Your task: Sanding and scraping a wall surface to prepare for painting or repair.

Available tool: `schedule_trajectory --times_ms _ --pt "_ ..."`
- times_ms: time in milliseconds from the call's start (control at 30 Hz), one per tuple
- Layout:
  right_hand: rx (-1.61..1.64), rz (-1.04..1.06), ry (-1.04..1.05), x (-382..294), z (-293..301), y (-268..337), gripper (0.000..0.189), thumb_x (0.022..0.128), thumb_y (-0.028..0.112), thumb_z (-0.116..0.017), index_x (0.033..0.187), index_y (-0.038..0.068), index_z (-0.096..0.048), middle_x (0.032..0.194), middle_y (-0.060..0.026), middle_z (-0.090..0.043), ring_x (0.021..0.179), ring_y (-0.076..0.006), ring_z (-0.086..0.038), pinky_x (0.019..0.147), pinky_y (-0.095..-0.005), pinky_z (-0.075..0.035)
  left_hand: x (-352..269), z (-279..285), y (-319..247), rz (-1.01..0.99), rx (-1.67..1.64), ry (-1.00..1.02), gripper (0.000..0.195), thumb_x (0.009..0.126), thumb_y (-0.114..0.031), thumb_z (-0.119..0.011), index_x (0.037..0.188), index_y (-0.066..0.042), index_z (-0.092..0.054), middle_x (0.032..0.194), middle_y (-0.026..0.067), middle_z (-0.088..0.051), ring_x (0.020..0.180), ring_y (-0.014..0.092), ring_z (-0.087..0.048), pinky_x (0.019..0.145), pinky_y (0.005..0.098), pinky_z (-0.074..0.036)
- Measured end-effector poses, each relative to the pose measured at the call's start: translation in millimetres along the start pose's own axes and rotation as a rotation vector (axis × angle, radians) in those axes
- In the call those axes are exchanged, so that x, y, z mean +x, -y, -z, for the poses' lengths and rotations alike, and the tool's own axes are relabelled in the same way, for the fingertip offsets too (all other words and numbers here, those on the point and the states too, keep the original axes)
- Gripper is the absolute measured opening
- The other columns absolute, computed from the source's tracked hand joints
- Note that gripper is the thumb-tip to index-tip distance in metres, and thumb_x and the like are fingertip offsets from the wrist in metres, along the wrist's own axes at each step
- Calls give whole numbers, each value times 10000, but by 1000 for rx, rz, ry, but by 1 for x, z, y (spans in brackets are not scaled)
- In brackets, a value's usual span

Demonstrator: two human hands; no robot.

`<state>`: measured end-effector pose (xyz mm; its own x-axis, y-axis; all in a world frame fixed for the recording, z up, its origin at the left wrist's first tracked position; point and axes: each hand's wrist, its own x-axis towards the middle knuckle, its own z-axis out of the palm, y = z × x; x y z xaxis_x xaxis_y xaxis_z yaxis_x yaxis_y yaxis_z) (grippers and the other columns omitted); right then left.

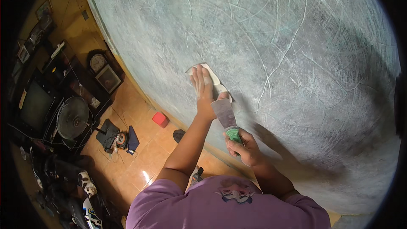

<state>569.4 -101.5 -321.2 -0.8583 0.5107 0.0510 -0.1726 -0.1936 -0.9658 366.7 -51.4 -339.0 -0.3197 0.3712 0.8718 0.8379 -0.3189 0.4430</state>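
My left hand (202,84) lies flat over a folded cream-backed sheet (211,73), which looks like sandpaper, and presses it to the wall (235,38). The wall's bluish-grey surface carries scratches and raised, crack-like lines. In my right hand (246,149) is a putty knife with a green handle (233,135). Its broad metal blade (225,113) points up and sits in front of my left wrist in this view. From here I cannot tell whether the blade touches the wrist.
A red container (160,120) stands on the tiled floor (149,144) near the wall's foot. Further left are a standing fan (73,117), a television (36,103), a clock (97,62) and a framed picture (109,78). Cords and a coil-like item (121,140) lie by the fan's base.
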Motion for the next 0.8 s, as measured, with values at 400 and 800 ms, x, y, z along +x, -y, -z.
schedule_trajectory --times_ms 400,800 --pt "34 -17 -54 17 -9 -8 198 942 145 -529 1109 41 -504 698 38 -470 561 -22 -395 504 -190 -330 3 1 17 -68 40 61 893 871 -545 -473 1458 40 -140 1509 288 -113 1406 461 -41 1108 570 7" --pt "-9 -10 -41 21 -14 -9 278 920 97 -514 1164 -31 -479 830 -22 -497 623 -79 -452 534 -239 -375 6 4 1 4 48 51 831 864 -355 -520 1452 52 -96 1505 307 -70 1397 481 -40 1108 580 -9"
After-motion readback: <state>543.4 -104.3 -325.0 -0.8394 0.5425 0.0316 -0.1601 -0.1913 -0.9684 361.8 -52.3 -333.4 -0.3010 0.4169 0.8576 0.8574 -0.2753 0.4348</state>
